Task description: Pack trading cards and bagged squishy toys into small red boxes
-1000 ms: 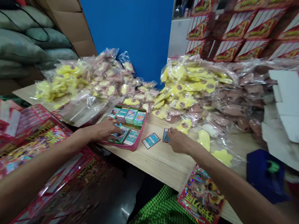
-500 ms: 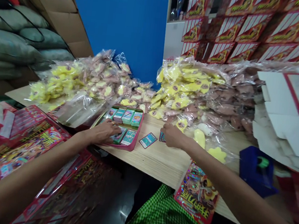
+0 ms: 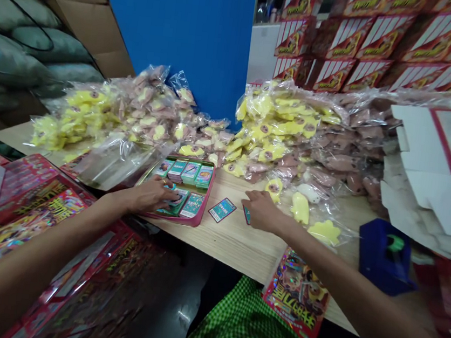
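A shiny red packet [image 3: 296, 296] overhangs the pale wooden bench [image 3: 233, 246]; a brushing right forearm [image 3: 358, 291] could knock it down. The left hand [image 3: 151, 196] bends over stacked teal cards [image 3: 193, 205] in the pink-rimmed rectangular tin [image 3: 206, 202]; uneven pressing might topple them. Beside one loose teal card [image 3: 222, 210], the right hand [image 3: 261, 210] partly covers another teal card [image 3: 247, 215], which could skid if pushed sideways. Neither grip can be told.

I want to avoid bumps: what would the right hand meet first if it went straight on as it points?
Ahead of the right hand, the loose card between it and the open tin seems to come first, lying flat; height is unclear, so the hand might pass over and reach the tin.
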Tool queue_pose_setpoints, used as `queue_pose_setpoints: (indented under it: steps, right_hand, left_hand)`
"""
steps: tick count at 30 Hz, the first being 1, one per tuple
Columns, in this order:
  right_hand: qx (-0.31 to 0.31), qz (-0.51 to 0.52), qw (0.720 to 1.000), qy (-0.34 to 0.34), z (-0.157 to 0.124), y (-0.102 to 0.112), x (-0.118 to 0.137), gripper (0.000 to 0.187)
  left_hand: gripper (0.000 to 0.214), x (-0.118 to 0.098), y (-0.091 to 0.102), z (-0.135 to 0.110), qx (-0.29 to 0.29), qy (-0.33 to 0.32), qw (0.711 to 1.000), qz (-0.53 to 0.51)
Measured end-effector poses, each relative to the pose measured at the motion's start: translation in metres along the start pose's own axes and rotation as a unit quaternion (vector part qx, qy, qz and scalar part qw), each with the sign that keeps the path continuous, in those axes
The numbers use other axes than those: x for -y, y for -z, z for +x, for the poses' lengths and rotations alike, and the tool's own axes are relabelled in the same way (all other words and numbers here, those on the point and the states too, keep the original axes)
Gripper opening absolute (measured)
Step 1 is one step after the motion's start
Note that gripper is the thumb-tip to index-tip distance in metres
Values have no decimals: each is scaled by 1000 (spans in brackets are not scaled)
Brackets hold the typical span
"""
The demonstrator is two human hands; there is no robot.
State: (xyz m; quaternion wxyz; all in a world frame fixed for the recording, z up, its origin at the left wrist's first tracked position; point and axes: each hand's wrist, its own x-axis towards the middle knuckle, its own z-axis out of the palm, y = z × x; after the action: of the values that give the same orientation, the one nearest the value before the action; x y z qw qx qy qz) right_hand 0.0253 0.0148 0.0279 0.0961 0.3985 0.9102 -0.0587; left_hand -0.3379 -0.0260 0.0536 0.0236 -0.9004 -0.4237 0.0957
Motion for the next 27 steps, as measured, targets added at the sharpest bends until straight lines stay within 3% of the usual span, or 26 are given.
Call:
queue_pose_setpoints:
  steps: [4, 7, 9, 11, 13, 15, 17, 20, 23, 27]
  right_hand:
    - [6, 33, 999, -43, 23, 9, 51, 54]
    - [18, 38, 999, -30, 21, 3, 84, 71]
    - [27, 39, 999, -2, 2, -12, 97, 80]
    - [25, 37, 998, 35, -24, -33, 105, 85]
    - [0, 17, 998, 60, -50, -53, 110, 68]
    - [-22, 1, 998, 63, -69, -64, 109, 50]
    - [-26, 4, 998, 56, -80, -62, 102, 43]
    - [-25, 18, 999, 38, -95, -40, 75, 33]
    - [-59, 47, 997, -21, -113, -16, 45, 22]
    - [-154, 103, 980, -73, -126, -7, 27, 19]
  left_hand:
    - [24, -7, -1, 5, 14, 27, 999, 15]
    - [30, -10, 11, 0, -7, 59, 998, 32]
    - [36, -17, 26, -10, -69, 106, 991, 42]
    - [39, -34, 39, -18, -167, 173, 969, 54]
    - [41, -65, 44, -15, -255, 205, 943, 59]
    - [43, -104, 37, 1, -281, 168, 944, 47]
    - [49, -142, 22, 28, -198, 135, 971, 10]
    - [54, -178, -4, 65, -58, 175, 982, -41]
    - [49, -189, -17, 85, -36, 202, 977, -56]
    - [47, -193, -9, 115, -45, 179, 979, -90]
